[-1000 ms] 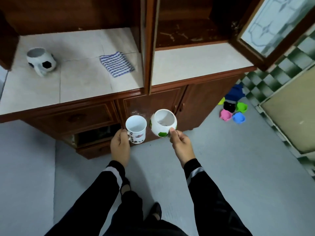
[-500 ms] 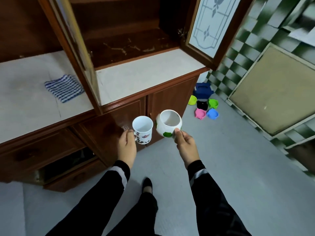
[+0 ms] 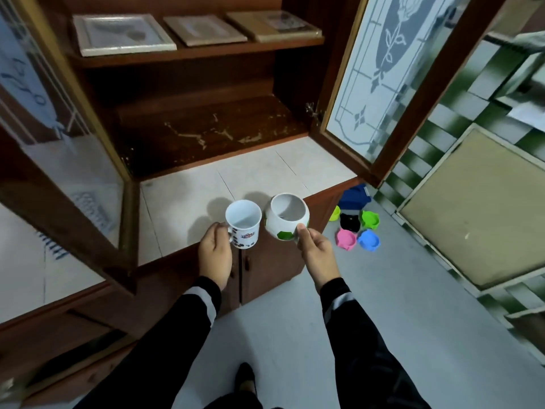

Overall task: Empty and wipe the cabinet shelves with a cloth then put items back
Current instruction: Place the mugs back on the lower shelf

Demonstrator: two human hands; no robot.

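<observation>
Moved right: mug [image 3: 244, 224] and round cup [image 3: 286, 215] now over bench [image 3: 182, 208] near edge | left hand [image 3: 214, 252] grips mug handle | right hand [image 3: 317, 252] pinches round cup | judged: restocking shelf [image 3: 206, 137]

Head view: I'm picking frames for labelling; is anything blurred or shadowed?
Head view: white mug in the left hand and round mug in the right hand are sharp; the left glass door is smeared; soft mug shadows fall on the tiled ledge.
</observation>
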